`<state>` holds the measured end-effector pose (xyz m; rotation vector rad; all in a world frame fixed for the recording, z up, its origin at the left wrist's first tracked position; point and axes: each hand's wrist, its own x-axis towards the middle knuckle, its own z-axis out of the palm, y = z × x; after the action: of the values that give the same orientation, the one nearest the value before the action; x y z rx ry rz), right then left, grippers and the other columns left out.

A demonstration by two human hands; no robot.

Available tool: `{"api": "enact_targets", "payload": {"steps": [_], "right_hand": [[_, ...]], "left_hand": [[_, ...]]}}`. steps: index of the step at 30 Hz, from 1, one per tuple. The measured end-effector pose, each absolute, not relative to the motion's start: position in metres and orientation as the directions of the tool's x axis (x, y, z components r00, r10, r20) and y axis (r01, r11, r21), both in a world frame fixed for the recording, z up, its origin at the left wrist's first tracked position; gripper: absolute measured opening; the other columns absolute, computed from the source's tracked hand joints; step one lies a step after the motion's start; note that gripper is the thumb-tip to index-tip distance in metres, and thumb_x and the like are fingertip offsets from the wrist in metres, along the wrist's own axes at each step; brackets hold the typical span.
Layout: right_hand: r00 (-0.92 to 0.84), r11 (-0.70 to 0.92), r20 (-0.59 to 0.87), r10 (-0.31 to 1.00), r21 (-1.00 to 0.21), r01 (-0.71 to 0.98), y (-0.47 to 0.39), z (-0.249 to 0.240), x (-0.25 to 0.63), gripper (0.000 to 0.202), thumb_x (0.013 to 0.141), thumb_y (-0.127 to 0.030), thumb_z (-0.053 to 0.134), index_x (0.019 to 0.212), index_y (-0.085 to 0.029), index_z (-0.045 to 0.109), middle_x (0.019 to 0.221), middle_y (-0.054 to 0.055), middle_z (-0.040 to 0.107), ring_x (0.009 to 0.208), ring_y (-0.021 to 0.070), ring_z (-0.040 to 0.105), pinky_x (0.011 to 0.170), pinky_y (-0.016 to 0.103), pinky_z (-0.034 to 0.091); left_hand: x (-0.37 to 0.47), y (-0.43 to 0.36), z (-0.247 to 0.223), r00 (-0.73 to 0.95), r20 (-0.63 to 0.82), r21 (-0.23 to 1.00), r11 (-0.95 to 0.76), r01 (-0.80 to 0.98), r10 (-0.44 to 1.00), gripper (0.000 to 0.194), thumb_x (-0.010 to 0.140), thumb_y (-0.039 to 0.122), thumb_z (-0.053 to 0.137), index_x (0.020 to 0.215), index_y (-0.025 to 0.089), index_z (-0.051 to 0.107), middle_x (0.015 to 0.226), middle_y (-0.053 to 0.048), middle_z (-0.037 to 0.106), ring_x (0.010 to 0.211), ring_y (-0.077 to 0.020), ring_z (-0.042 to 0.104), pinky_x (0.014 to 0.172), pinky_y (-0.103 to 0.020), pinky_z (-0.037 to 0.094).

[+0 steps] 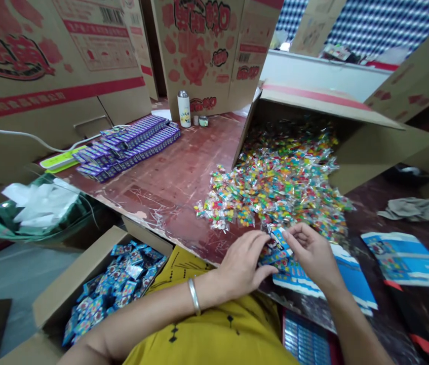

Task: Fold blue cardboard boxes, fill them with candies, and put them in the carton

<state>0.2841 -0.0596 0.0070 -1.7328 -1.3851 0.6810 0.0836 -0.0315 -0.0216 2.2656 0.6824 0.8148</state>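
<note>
Both hands meet at the table's near edge, around a small blue candy box (281,242). My left hand (241,264) has its fingers curled round the box from the left, with a silver bangle on the wrist. My right hand (315,253) pinches the upper right end of the box between thumb and fingers. Part of the box is hidden by the fingers. Just beyond lies a heap of small clear packets of colourful candies (275,187), spilling from a cardboard carton (374,147) on its side. Flat blue box blanks (356,284) lie under and beside my right hand.
An open carton (60,284) of small blue boxes (115,289) stands lower left. Purple boxes (130,147) lie in rows at the table's left, near a white bottle (184,109). More blue blanks (404,258) and a grey cloth (410,208) are on the right.
</note>
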Motion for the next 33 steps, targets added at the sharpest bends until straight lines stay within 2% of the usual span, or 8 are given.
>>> {"api": "enact_targets", "payload": {"steps": [3,6,9,14,20,24,29,33], "right_hand": [[0.298,-0.126,-0.042,0.954,-0.955,0.268,-0.057,0.009,0.262,0.028,0.083,-0.047,0.065,0.079,-0.022,0.053,0.058,-0.005,0.051,0.043,0.0113,0.046,0.039,0.023,0.040],[0.317,-0.076,-0.021,0.948,-0.984,0.161,-0.058,0.004,0.243,0.025,0.087,-0.046,0.060,0.088,-0.021,0.059,0.064,-0.003,0.054,0.049,0.0119,0.049,0.042,0.023,0.044],[0.172,0.038,0.072,0.982,-0.980,0.194,-0.065,0.000,0.232,0.030,0.094,-0.042,0.050,0.114,-0.021,0.061,0.074,0.000,0.059,0.056,0.0131,0.055,0.050,0.025,0.047],[-0.132,0.106,0.067,0.989,-0.943,0.316,-0.074,0.009,0.226,0.040,0.092,-0.032,0.057,0.130,-0.026,0.047,0.079,-0.001,0.061,0.066,0.0142,0.059,0.061,0.026,0.048],[-0.264,0.126,-0.004,0.965,-0.872,0.473,-0.068,0.023,0.222,0.049,0.090,-0.030,0.060,0.135,-0.029,0.041,0.081,-0.001,0.065,0.068,0.0149,0.059,0.065,0.028,0.047],[-0.255,0.063,-0.055,0.965,-0.899,0.433,-0.067,0.026,0.222,0.034,0.089,-0.032,0.061,0.120,-0.027,0.046,0.072,-0.004,0.062,0.063,0.0138,0.058,0.061,0.026,0.046],[-0.263,-0.003,-0.128,0.956,-0.904,0.428,-0.063,0.028,0.227,0.022,0.088,-0.035,0.063,0.102,-0.024,0.051,0.071,-0.003,0.064,0.060,0.0135,0.059,0.058,0.025,0.045],[-0.024,-0.016,-0.025,0.999,-0.945,0.326,-0.060,0.014,0.219,0.034,0.084,-0.036,0.068,0.110,-0.023,0.053,0.083,0.001,0.066,0.070,0.0162,0.063,0.061,0.026,0.049]], "left_hand": [[0.079,-0.027,-0.018,0.608,0.346,0.744,-0.604,0.286,0.715,0.081,0.078,0.041,0.070,0.143,0.013,0.032,0.140,-0.018,0.047,0.131,-0.0292,0.043,0.110,-0.044,0.037],[0.070,-0.021,-0.013,0.598,0.279,0.853,-0.480,0.205,0.751,0.076,0.079,0.036,0.071,0.143,0.017,0.036,0.138,-0.015,0.050,0.127,-0.0281,0.047,0.109,-0.043,0.037],[0.058,-0.013,-0.002,0.646,0.161,0.983,-0.183,-0.033,0.746,0.065,0.082,0.040,0.067,0.139,0.019,0.045,0.127,-0.012,0.058,0.116,-0.0254,0.055,0.102,-0.040,0.042],[0.041,-0.001,0.006,0.794,0.064,0.932,0.249,-0.265,0.605,0.052,0.084,0.041,0.064,0.129,0.016,0.057,0.114,-0.010,0.064,0.104,-0.0230,0.059,0.093,-0.034,0.044],[0.027,0.002,0.005,0.838,0.009,0.921,0.323,-0.220,0.546,0.048,0.079,0.043,0.070,0.118,0.016,0.064,0.100,-0.006,0.064,0.091,-0.0175,0.057,0.082,-0.027,0.044],[0.019,0.001,0.005,0.861,-0.044,0.935,0.325,-0.144,0.507,0.049,0.078,0.045,0.069,0.116,0.015,0.064,0.095,-0.004,0.061,0.081,-0.0144,0.054,0.076,-0.024,0.043],[0.016,0.000,-0.005,0.770,-0.061,0.978,0.191,-0.080,0.635,0.039,0.084,0.047,0.061,0.095,0.010,0.068,0.082,-0.003,0.061,0.073,-0.0130,0.051,0.072,-0.024,0.041],[0.024,-0.005,-0.013,0.580,-0.045,0.972,0.170,-0.164,0.813,0.034,0.083,0.043,0.063,0.094,0.011,0.069,0.084,-0.003,0.063,0.075,-0.0139,0.054,0.072,-0.024,0.042]]}}
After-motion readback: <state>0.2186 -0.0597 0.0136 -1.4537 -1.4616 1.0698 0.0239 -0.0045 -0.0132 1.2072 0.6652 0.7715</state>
